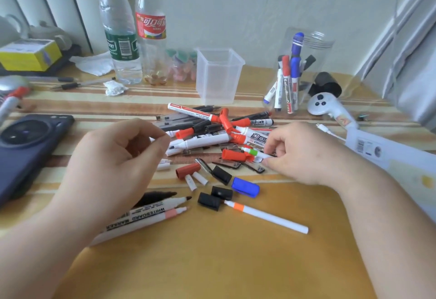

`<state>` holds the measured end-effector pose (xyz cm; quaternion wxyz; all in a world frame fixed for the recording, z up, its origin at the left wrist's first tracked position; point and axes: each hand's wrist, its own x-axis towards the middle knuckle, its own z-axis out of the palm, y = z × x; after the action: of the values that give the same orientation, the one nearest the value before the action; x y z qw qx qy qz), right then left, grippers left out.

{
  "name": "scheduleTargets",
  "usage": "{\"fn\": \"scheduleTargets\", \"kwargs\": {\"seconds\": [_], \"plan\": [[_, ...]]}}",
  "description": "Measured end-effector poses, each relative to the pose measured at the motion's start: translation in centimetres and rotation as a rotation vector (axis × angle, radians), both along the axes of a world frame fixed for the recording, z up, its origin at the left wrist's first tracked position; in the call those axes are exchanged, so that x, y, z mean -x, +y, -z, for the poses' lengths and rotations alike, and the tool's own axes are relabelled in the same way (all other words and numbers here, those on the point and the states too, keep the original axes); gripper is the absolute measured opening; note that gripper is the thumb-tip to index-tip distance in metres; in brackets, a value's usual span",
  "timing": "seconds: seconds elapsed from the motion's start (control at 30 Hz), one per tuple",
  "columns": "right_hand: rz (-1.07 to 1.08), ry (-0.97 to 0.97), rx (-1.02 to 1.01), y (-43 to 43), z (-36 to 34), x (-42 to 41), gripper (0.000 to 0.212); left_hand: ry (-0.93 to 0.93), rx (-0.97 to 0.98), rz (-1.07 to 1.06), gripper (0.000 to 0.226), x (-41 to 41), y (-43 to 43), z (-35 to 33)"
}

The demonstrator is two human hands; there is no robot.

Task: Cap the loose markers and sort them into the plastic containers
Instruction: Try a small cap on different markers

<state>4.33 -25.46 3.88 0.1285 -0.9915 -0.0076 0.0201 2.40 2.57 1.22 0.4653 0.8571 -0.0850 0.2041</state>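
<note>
Striped tabletop is strewn with loose markers and caps between the hands. A green-banded marker is pinched by the right hand; the left hand is curled, perhaps on something small. Clear containers are set beyond both.

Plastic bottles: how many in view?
2. A clear plastic bottle with a green label stands at the back left of the table. A clear plastic bottle with a red label stands just right of it. None appears hidden.
</note>
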Motion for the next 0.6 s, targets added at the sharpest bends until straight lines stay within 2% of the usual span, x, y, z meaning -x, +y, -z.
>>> {"fn": "scheduleTargets", "kwargs": {"seconds": [0.1, 0.23, 0.37, 0.43, 0.6], "plan": [[-0.021, -0.026, 0.012, 0.1, 0.1, 0.2, 0.015, -0.021, -0.011, 0.007, 0.016, -0.1, 0.2, 0.1], [-0.129, -0.215, -0.224, 0.4, -0.5, 1.4, 0.015, -0.032, -0.013, 0.107, 0.009, -0.5, 1.6, -0.7], [-0.301, -0.167, -0.463, 2.5, -0.6, 2.9, 0.016, 0.015, -0.308, 0.358, 0.007, -0.2, 2.3, -1.3], [-0.339, -0.176, -0.48, 3.1, -0.3, 3.0, 0.015, 0.043, -0.416, 0.404, 0.007, -0.4, 1.9, -0.7], [-0.354, -0.143, -0.491, 3.3, 0.3, 2.7, 0.015, 0.049, -0.549, 0.488, 0.016, -1.1, 0.9, 0.6]]}}
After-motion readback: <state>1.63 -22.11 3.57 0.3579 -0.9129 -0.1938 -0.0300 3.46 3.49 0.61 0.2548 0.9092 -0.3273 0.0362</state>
